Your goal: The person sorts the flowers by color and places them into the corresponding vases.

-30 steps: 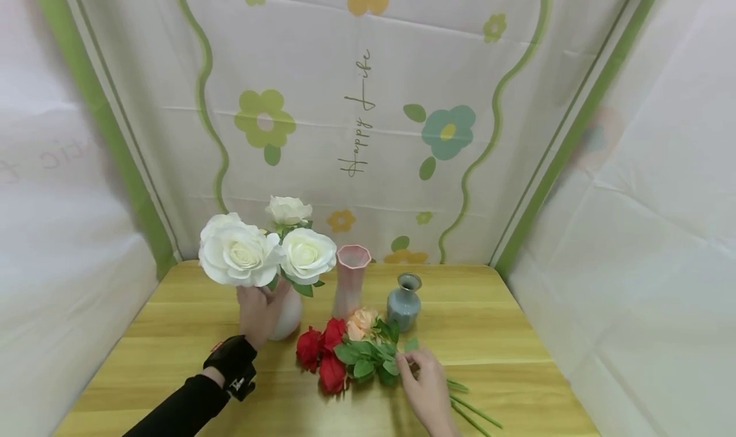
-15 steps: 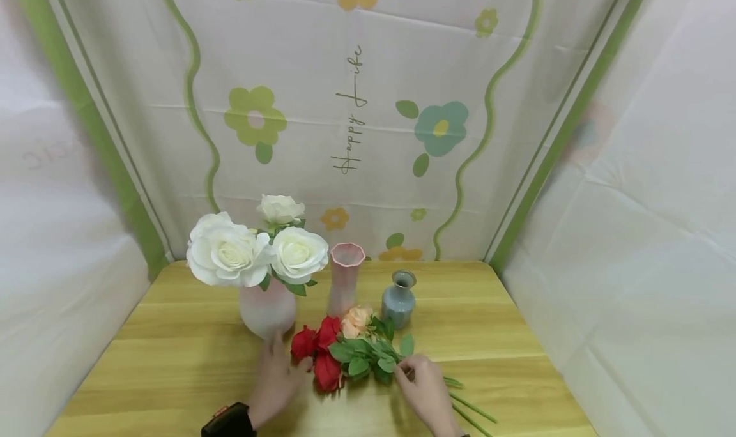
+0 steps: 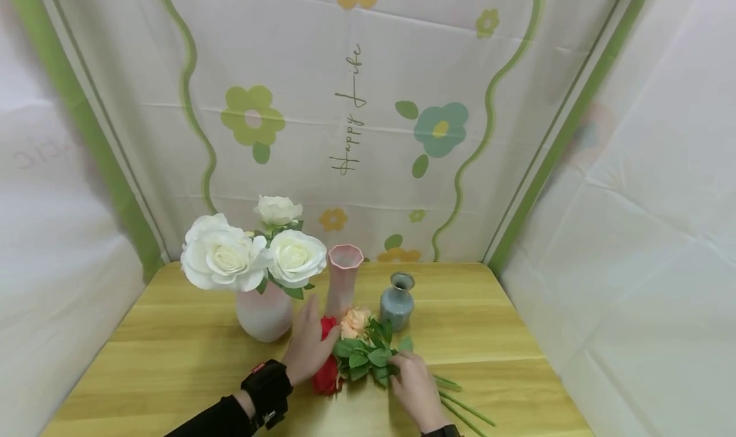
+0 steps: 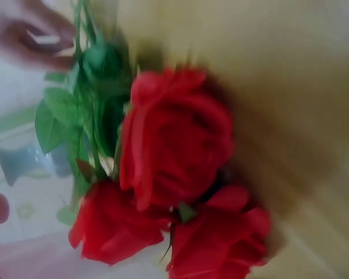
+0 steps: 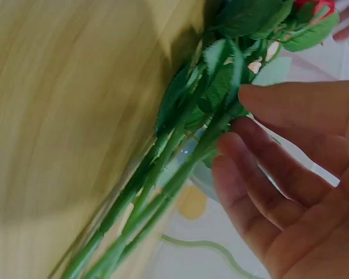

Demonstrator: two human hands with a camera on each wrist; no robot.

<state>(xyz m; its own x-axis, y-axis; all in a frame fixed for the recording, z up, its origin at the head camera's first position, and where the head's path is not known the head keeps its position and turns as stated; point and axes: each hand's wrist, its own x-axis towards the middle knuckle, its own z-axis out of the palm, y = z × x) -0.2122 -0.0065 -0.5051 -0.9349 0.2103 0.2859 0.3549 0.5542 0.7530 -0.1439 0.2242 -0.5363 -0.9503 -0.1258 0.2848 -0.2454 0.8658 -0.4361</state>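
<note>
My left hand (image 3: 307,349) hovers with extended fingers over the red roses (image 4: 177,139), partly hiding them in the head view. Whether it touches them cannot be made out. My right hand (image 3: 415,386) is at the leafy stems of the bunch, and its thumb and fingertips pinch a green flower stem (image 5: 212,135) just below the leaves. Beside the red blooms lies a peach flower (image 3: 354,322). Loose stem ends (image 3: 468,410) stick out to the right, past the right hand.
A round pink-white vase (image 3: 263,314) on the left holds white roses (image 3: 227,257). Behind the bunch stand a tall pink vase (image 3: 343,283) and a small grey-blue vase (image 3: 397,306). Printed cloth (image 3: 310,105) encloses the wooden table (image 3: 155,354).
My left hand has left the round vase of white roses and come right, over the red roses. The right hand stays at the stems, with a slight shift.
</note>
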